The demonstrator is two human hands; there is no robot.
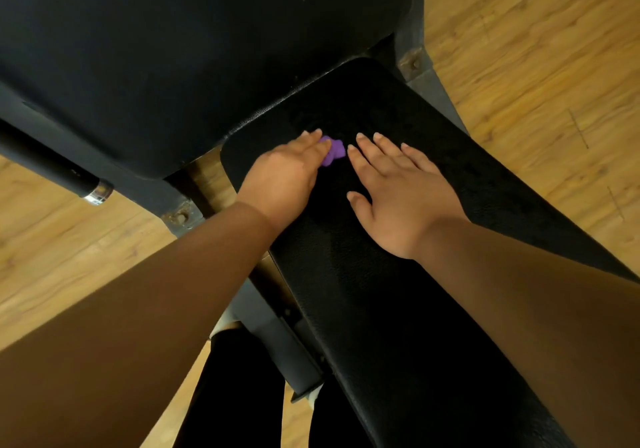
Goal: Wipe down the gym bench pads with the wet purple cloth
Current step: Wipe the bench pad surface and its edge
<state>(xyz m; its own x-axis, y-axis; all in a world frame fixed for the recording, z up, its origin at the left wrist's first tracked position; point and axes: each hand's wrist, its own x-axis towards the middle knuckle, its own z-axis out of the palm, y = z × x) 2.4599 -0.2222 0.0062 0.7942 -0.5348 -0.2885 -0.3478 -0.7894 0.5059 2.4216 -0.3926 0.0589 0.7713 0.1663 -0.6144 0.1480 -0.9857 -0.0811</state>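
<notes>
Looking down on a black gym bench over a wooden floor [536,67]. Left grip [287,174] pressed flat on a bunched purple cloth [335,150], near the top edge of the seat pad [398,309], just below the raised back pad [173,49]. Right grip [394,191] just beside the cloth, fingers spread, palm down on the seat pad. Grey metal frame [277,337] beneath, chrome-tipped bar [69,174] at left.

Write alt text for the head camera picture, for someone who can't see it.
A person's left hand presses a small crumpled purple cloth onto the black textured seat pad of a gym bench. The right hand lies flat beside it on the same pad, fingers spread. A larger black back pad and light wooden floor lie beyond.
</notes>
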